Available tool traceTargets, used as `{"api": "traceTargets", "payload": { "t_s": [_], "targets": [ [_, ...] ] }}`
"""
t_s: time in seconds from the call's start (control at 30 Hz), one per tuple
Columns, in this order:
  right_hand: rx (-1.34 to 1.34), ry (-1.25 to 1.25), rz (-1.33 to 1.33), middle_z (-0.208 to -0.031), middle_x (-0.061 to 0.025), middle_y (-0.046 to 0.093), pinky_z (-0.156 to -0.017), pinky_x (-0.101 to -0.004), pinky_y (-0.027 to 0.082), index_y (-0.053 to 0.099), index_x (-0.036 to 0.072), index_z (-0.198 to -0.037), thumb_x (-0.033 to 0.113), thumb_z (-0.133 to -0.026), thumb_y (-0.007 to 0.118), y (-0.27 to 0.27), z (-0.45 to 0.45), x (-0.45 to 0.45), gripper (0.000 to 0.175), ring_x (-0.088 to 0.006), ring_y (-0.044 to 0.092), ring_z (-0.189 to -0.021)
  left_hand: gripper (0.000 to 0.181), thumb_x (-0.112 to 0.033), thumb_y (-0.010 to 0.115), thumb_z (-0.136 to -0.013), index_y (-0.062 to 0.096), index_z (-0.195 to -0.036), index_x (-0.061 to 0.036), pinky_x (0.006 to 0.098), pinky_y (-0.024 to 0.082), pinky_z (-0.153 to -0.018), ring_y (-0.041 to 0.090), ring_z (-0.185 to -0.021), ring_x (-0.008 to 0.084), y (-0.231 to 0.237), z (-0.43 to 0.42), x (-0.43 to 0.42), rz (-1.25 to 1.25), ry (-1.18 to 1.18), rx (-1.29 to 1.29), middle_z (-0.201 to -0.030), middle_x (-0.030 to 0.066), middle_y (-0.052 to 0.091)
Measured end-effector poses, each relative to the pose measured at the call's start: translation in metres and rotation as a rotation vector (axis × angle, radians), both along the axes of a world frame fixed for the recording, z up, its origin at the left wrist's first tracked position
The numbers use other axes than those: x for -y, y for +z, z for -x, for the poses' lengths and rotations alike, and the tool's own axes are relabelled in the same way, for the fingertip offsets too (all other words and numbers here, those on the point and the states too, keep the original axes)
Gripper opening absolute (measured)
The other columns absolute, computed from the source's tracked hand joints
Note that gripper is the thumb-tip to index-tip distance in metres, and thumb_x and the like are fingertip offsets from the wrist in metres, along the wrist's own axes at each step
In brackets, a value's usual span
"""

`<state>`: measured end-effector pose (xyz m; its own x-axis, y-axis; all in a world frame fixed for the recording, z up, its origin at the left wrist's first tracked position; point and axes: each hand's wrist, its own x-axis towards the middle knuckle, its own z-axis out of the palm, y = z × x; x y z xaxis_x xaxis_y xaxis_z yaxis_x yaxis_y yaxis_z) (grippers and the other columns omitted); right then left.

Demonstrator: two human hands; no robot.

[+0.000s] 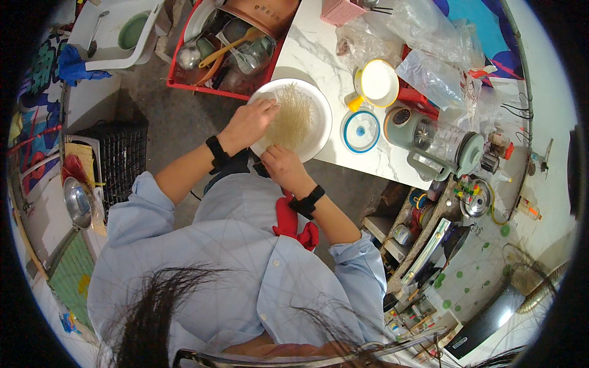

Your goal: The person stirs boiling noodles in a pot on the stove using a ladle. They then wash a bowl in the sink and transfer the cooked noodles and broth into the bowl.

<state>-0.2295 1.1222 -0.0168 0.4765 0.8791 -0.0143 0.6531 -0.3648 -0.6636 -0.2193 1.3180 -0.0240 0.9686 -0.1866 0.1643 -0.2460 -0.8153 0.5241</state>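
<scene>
A round white basin stands at the near left corner of the marble-patterned table, partly over its edge. Thin, pale, translucent strands like dry noodles lie in it as a loose bundle. My left hand reaches over the basin's left side, fingers curled down at the bundle's edge. At the basin's near rim, my right hand has its fingertips bent together by the lower ends of the strands. Whether either hand grips any strands cannot be made out, as the fingers hide their own tips.
A glass lid with blue rim, a yellow-handled white pan and a green blender stand right of the basin. Beyond it, a red crate holds utensils and bowls. Plastic bags lie at the table's far right.
</scene>
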Motion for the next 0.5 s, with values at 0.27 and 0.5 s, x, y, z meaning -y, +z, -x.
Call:
{"api": "traceTargets", "payload": {
  "t_s": [0.27,0.5],
  "targets": [
    [-0.421,-0.862,-0.019,-0.078,-0.0142,0.067,-0.064,-0.0381,0.054,0.061,-0.001,-0.092,0.008,-0.087,0.061,-0.007,-0.048,-0.001,0.010,-0.0278,0.067,-0.068,0.040,-0.003,0.056,-0.081,0.061,-0.121,0.0018,0.0397,0.052,-0.094,0.058,-0.116,0.0336,0.000,0.009,0.002,0.036,0.062,0.035,-0.128,0.0171,0.059],
    [-0.419,-0.887,0.332,-0.078,-0.0206,0.069,-0.069,-0.0437,0.055,0.066,-0.002,-0.088,0.014,-0.082,0.064,-0.045,-0.081,-0.004,0.017,-0.0370,0.068,-0.072,0.043,-0.003,0.055,-0.082,0.057,-0.123,0.0074,0.0382,0.055,-0.090,0.053,-0.120,0.0362,-0.020,0.020,0.027,-0.105,0.021,0.040,-0.135,0.0221,0.052]
  ]
}}
